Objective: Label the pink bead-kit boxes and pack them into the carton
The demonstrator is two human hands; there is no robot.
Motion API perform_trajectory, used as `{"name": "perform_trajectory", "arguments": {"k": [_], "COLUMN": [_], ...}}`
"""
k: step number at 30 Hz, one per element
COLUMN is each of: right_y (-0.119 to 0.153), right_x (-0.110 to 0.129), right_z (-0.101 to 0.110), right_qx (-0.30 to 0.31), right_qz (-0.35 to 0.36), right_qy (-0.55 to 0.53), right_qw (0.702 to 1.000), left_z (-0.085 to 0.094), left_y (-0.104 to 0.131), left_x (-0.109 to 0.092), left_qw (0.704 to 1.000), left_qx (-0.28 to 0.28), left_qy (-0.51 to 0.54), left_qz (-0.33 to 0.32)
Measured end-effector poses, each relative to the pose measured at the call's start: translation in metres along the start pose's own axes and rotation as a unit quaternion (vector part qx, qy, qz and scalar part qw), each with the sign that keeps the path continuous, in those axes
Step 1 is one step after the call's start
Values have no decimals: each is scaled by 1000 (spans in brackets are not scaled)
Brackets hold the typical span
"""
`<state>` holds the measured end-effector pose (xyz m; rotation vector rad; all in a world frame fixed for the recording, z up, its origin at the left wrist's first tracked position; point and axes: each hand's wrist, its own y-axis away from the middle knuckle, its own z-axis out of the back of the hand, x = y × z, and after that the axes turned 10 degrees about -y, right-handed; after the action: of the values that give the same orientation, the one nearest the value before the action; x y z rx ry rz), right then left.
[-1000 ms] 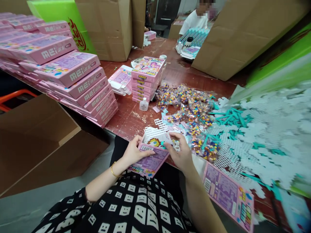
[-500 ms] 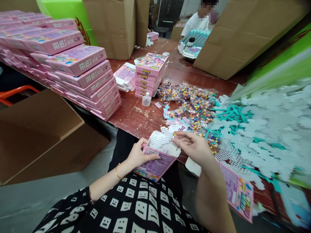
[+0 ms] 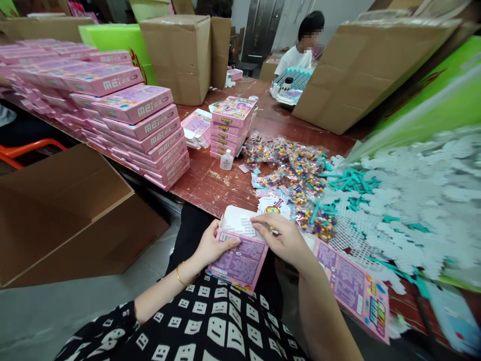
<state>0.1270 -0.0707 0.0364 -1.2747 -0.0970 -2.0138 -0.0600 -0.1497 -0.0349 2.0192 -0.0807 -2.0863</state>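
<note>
My left hand [image 3: 211, 246] is closed on the side of a pink and purple cardboard box [image 3: 240, 261], thumb across its printed face. The box's white top flap stands up at its raised end. Between the fingers of my right hand [image 3: 282, 239] is the edge of a white studded plastic sheet [image 3: 245, 226]. That sheet lies against the flap at the mouth of the box, its lower part hidden behind the printed panel. Just past my right hand lies a printed white card [image 3: 276, 205]. Another pink box [image 3: 351, 287] rests by my right forearm.
Clear bags of coloured beads [image 3: 293, 163] cover the table's middle. Teal sticks [image 3: 355, 181] and heaped white plastic sheets [image 3: 421, 190] lie right. Stacked pink boxes [image 3: 135, 103] stand left, above an open carton [image 3: 67, 210]. A small bottle [image 3: 226, 160] stands centrally. A person [image 3: 296, 55] sits opposite.
My right hand has moved left and down with the white sheet, which now sits lower at the box's mouth. The box is more upright, and the camera view has tipped up slightly.
</note>
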Motion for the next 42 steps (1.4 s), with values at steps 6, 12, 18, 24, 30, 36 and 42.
{"name": "perform_trajectory", "arguments": {"k": [6, 12, 18, 24, 30, 36, 42], "right_y": [10, 3, -18, 13, 62, 57, 36], "right_x": [-9, -20, -23, -38, -60, -67, -53], "right_z": [-10, -21, -19, -28, -85, -88, -71], "right_qx": [114, -27, 70, -132, -212, -270, -189], "right_qz": [4, -94, -137, -97, -163, -101, -65], "right_qy": [-64, -87, -112, -66, -242, -210, -207], "right_qw": [991, 991, 982, 984, 933, 934, 958], "left_z": [-1, -3, -8, 10, 22, 10, 21], "left_y": [-6, -5, -7, -17, -15, -22, -29], "left_x": [7, 3, -1, 9, 18, 19, 14], "left_qw": [999, 997, 986, 995, 996, 993, 989], "left_qx": [-26, 29, 44, -53, 15, -54, 26], "left_qy": [-45, -62, -152, -36, -79, -16, -33], "left_qz": [-14, -26, -51, -78, -49, -105, -141]}}
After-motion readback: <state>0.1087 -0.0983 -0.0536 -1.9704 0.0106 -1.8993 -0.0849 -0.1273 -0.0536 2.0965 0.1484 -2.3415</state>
